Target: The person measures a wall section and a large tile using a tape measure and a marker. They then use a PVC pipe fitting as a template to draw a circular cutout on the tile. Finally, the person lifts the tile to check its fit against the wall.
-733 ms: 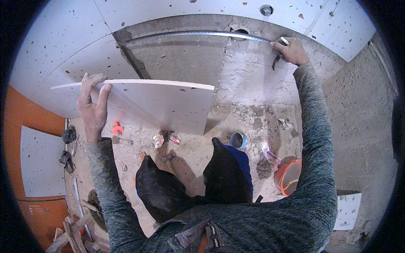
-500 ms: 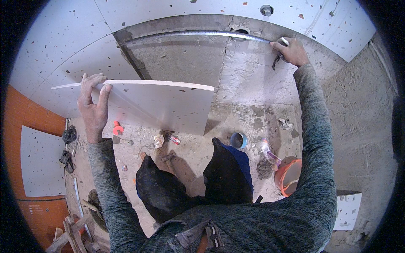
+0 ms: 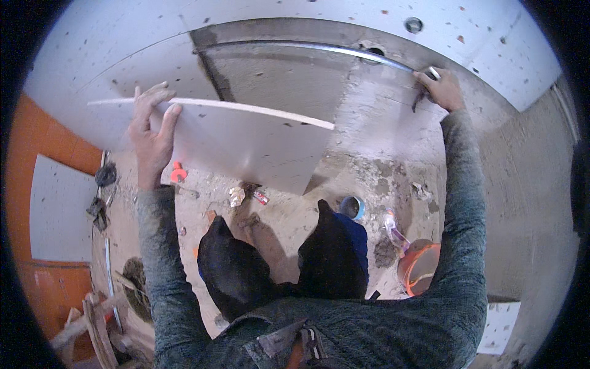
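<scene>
My left hand [image 3: 151,132] grips the top edge of a large white speckled tile [image 3: 252,144], thumb on the near face and fingers over the edge. The tile stands tilted in front of the wall. At the right, my right hand [image 3: 444,90] is closed around a tape measure, its case mostly hidden by the fingers. A short white stick-like piece [image 3: 434,73] pokes up from that hand. From there the metal tape blade [image 3: 332,50] runs left across the bare wall strip [image 3: 276,77], passing by a round hole [image 3: 372,55].
Speckled tiles [image 3: 141,58] cover the wall around the bare strip. On the rubble-strewn floor are a blue container [image 3: 351,208], an orange bucket [image 3: 423,270] and a red-orange tool [image 3: 178,173]. Wood scraps [image 3: 98,329] lie lower left; another white tile [image 3: 58,209] leans against the orange wall.
The view has shifted, so the wall and my right hand appear farther right and lower. My left hand and the tile's top edge show slightly farther right. Both grips stay the same.
</scene>
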Demonstrator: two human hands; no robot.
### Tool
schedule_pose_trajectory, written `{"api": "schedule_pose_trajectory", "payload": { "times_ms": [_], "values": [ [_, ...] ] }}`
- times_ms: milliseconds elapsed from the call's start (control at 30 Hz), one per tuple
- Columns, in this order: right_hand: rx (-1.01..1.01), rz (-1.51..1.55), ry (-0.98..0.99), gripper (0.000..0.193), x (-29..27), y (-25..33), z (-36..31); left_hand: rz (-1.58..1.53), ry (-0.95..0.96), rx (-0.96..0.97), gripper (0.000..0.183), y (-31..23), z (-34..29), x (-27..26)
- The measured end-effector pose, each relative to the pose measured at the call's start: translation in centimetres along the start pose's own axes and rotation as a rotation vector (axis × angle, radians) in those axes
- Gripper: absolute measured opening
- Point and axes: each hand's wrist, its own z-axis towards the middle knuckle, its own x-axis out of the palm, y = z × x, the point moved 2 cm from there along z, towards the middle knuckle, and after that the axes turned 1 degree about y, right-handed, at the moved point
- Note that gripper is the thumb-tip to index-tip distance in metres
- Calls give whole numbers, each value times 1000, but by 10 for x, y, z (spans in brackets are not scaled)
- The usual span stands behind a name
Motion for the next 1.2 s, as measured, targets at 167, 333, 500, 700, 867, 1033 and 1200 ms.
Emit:
{"api": "schedule_pose_trajectory", "payload": {
  "times_ms": [167,333,500,700,867,1033,1200],
  "values": [
    [-42,103,23,43,5,0,-6,-25,-67,29,20,4,-4,-1],
    [-26,104,-12,42,4,0,-7,0,-61,36,20,1,-7,-5],
    [-61,69,-23,40,11,-17,4,53,-93,37,26,7,-18,-7],
    [-16,146,16,42,10,-11,-5,-55,-228,-238,62,7,-33,-5],
    [-110,56,-61,41,1,3,-7,-259,-297,-465,93,5,-45,-3],
    [-85,63,-60,41,2,-8,-5,-357,-303,-499,100,0,-49,-7],
    [6,69,13,44,1,-3,-5,-322,-313,-493,90,-4,-51,-9]
  ]
}}
